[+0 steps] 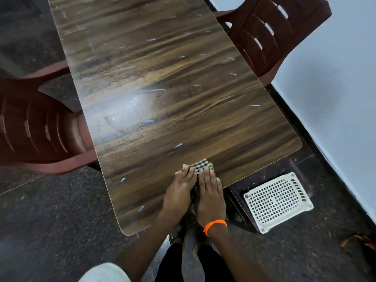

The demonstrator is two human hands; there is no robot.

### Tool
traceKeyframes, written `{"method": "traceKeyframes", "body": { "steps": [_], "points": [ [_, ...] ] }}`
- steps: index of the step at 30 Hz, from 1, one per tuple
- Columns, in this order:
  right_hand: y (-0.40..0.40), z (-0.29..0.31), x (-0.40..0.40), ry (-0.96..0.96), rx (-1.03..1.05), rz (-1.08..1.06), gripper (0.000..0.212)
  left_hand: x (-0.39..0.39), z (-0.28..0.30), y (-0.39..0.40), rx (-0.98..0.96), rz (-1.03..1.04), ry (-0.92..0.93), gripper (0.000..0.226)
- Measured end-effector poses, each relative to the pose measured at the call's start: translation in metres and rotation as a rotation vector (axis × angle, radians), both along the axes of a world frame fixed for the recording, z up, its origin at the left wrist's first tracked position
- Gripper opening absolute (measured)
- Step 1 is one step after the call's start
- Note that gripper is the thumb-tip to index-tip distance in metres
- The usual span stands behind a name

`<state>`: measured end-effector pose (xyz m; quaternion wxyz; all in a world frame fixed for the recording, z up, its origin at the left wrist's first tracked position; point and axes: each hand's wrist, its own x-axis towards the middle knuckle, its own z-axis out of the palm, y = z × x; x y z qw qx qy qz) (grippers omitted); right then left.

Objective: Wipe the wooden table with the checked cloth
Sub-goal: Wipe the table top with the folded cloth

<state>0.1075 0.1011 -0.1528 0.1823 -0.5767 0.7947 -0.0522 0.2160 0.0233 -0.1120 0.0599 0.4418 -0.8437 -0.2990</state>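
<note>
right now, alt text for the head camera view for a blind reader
A person's left hand and right hand press a small checked cloth flat near the end of a long dark wooden table. Dark red plastic chairs stand at both sides.

Dark speckled floor [50, 210], pale wall [335, 78], maroon plastic chair left [30, 129], another right [274, 37], white perforated stool [278, 202].

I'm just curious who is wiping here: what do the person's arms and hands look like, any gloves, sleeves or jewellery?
Bare human hands, no gloves, no rings visible: the left hand and the right hand. Both forearms are bare. An orange thread band circles the right wrist. A pale patch by the left arm may be a sleeve; unclear.
</note>
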Motion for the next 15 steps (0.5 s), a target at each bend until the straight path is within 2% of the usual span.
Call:
{"method": "traceKeyframes", "body": {
  "steps": [5,10,15],
  "points": [
    [0.034,0.002,-0.045,0.036,-0.011,-0.080,0.086,-0.048,-0.001,0.022,-0.028,-0.128,0.026,0.052],
    [0.021,0.003,-0.111,0.042,-0.040,-0.178,0.067,-0.119,-0.003,0.004,-0.054,-0.178,0.003,0.048],
    [0.004,-0.006,-0.141,-0.022,-0.136,-0.275,0.061,-0.152,-0.005,-0.008,-0.086,-0.160,-0.012,0.048]
  ]
}}
